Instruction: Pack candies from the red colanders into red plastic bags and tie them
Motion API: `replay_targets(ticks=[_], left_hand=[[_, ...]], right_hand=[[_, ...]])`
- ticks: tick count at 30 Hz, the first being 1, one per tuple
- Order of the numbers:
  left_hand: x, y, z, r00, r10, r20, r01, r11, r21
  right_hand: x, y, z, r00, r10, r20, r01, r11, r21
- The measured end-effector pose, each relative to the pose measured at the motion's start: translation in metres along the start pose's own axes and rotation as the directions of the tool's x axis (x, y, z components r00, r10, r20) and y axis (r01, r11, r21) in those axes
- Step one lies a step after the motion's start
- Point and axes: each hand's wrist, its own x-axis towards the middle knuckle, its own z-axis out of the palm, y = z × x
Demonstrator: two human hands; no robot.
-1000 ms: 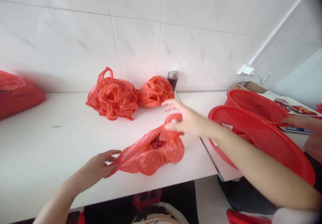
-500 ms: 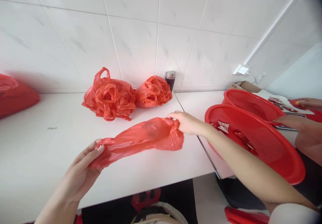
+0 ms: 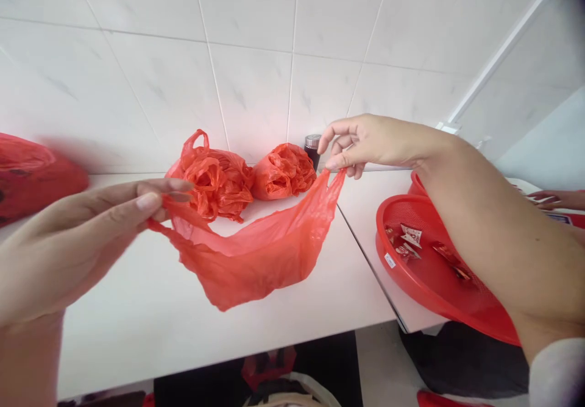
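The left hand (image 3: pixel 86 230) and right hand (image 3: pixel 365 142) pinched a red plastic carrier bag (image 3: pixel 265 267) by its upper ends; it seemed light, limp, slippery, best gripped there.

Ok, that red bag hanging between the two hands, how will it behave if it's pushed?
Probably very floppy: the red bag sags in a loose curve between the left hand and the right hand. Likely light, as it hangs from a pinch at each end. It might tear if pulled hard, since the plastic looks thin.
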Motion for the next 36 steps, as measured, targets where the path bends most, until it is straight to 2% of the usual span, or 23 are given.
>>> replay_targets(ticks=[2,5,6,9,10,11,14,16,19,20,22,24,26,27,29,30,32,34,36], left_hand=[[0.009,0.011,0.025,0.983,-0.011,0.182,0.031,0.994,-0.108],[0.019,0.011,0.062,0.944,-0.031,0.328,0.089,0.983,-0.162],[0.021,0.008,0.073,0.920,-0.065,0.386,0.115,0.987,-0.109],[0.025,-0.001,0.099,0.803,-0.224,0.552,0.157,0.973,0.167],[0.025,-0.003,0.106,0.778,-0.277,0.564,0.174,0.957,0.230],[0.026,-0.005,0.110,0.777,-0.318,0.543,0.207,0.944,0.257],[0.029,-0.010,0.115,0.836,-0.401,0.375,0.362,0.916,0.173],[0.030,-0.014,0.113,0.851,-0.436,0.292,0.429,0.899,0.091],[0.031,-0.021,0.109,0.830,-0.437,0.348,0.448,0.892,0.051],[0.031,-0.023,0.107,0.830,-0.419,0.368,0.430,0.901,0.057],[0.031,-0.026,0.104,0.839,-0.387,0.381,0.388,0.918,0.077],[0.031,-0.026,0.099,0.846,-0.354,0.398,0.345,0.934,0.098],[0.030,-0.024,0.094,0.830,-0.313,0.461,0.261,0.950,0.173],[0.030,-0.023,0.093,0.824,-0.296,0.483,0.204,0.951,0.234],[0.029,-0.023,0.093,0.829,-0.276,0.487,0.088,0.924,0.373],[0.029,-0.025,0.094,0.843,-0.271,0.464,0.041,0.893,0.448],[0.026,-0.033,0.099,0.898,-0.222,0.379,-0.056,0.798,0.600],[0.023,-0.045,0.103,0.958,-0.062,0.280,-0.173,0.652,0.738],[0.021,-0.057,0.106,0.963,0.155,0.222,-0.271,0.512,0.816]], right_hand=[[0.000,-0.011,0.003,0.994,-0.105,0.008,0.105,0.994,0.018],[-0.001,-0.034,0.024,0.974,-0.227,0.019,0.226,0.973,0.045],[-0.001,-0.042,0.034,0.961,-0.274,0.017,0.273,0.960,0.062],[-0.001,-0.065,0.067,0.912,-0.409,-0.012,0.407,0.904,0.129],[0.000,-0.069,0.076,0.891,-0.452,-0.037,0.452,0.880,0.146],[0.001,-0.069,0.084,0.872,-0.485,-0.071,0.490,0.859,0.147],[0.003,-0.050,0.097,0.837,-0.518,-0.174,0.533,0.845,0.048],[0.004,-0.027,0.101,0.877,-0.458,-0.147,0.463,0.887,0.000],[0.000,0.001,0.107,0.941,-0.327,-0.081,0.333,0.941,0.066],[-0.004,0.004,0.109,0.947,-0.301,-0.112,0.311,0.946,0.090],[-0.016,0.001,0.114,0.930,-0.299,-0.215,0.330,0.935,0.127],[-0.029,-0.009,0.119,0.914,-0.359,-0.188,0.389,0.907,0.160],[-0.036,-0.016,0.125,0.897,-0.428,-0.112,0.443,0.876,0.194],[-0.035,-0.016,0.128,0.890,-0.442,-0.116,0.457,0.868,0.197],[-0.023,-0.006,0.137,0.887,-0.411,-0.212,0.451,0.870,0.200],[-0.014,0.002,0.143,0.890,-0.371,-0.264,0.429,0.878,0.213],[0.006,0.021,0.156,0.915,-0.273,-0.296,0.352,0.899,0.259],[0.023,0.038,0.169,0.939,-0.188,-0.287,0.279,0.906,0.317],[0.033,0.048,0.179,0.964,-0.152,-0.220,0.236,0.871,0.432]])
